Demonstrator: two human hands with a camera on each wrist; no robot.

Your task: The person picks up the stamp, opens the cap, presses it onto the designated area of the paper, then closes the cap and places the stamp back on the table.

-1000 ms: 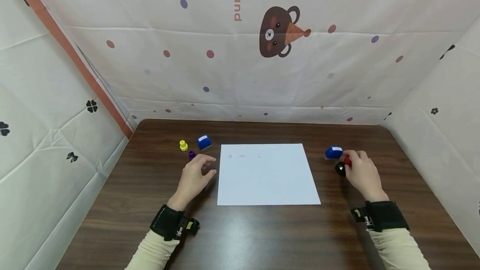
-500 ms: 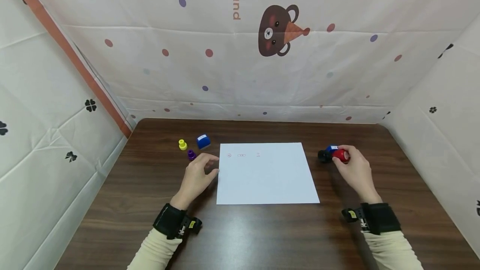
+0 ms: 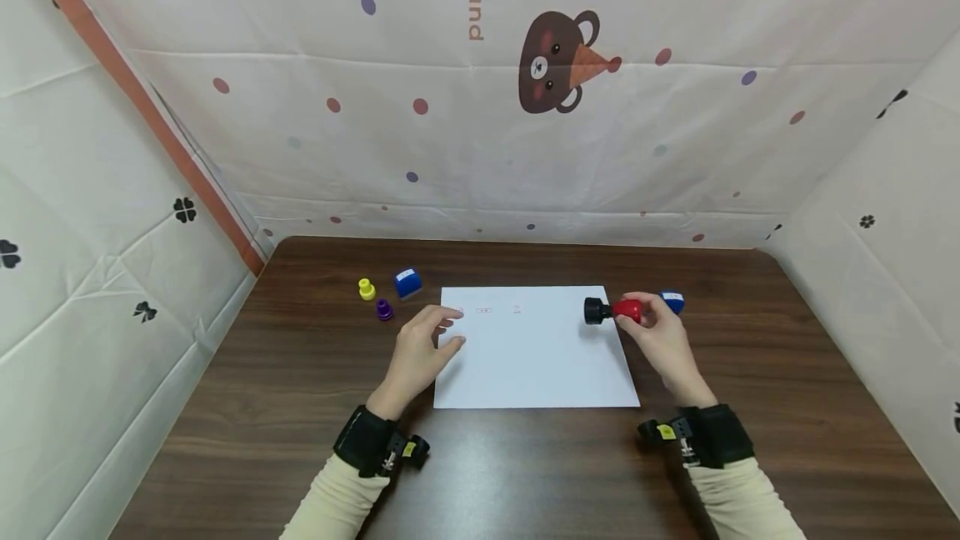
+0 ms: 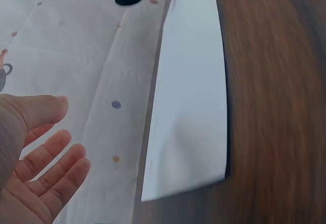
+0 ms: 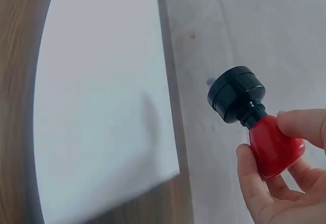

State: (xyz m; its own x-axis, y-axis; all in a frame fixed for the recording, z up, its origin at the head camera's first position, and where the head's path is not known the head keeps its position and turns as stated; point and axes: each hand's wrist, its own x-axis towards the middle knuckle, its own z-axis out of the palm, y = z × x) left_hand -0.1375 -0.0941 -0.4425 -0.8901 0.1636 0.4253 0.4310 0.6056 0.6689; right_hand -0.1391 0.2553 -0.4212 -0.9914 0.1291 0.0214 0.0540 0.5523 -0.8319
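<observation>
In my right hand [image 3: 665, 347] I hold a stamp [image 5: 270, 147] by its red bulb-shaped handle, between thumb and fingers. Its black capped end [image 3: 594, 311] points left, above the right edge of a white paper sheet [image 3: 536, 365]. In the right wrist view the stamp is clear of the sheet, which carries a shadow. My left hand [image 3: 417, 350] hovers over the sheet's left edge with relaxed fingers and holds nothing. Small faint reddish prints [image 3: 483, 310] run along the upper part of the sheet; one is partly covered by the left fingertips.
Left of the sheet stand a yellow peg-shaped piece [image 3: 367, 290], a purple one [image 3: 384, 310] and a blue block with a white label [image 3: 407, 283]. A similar blue block [image 3: 672, 301] sits behind my right hand. Patterned cloth [image 3: 450, 148] hangs behind the brown table [image 3: 517, 473].
My right hand has picked up the stamp from beside the right blue block and carried it left to the sheet. My left hand has shifted right, over the sheet's edge.
</observation>
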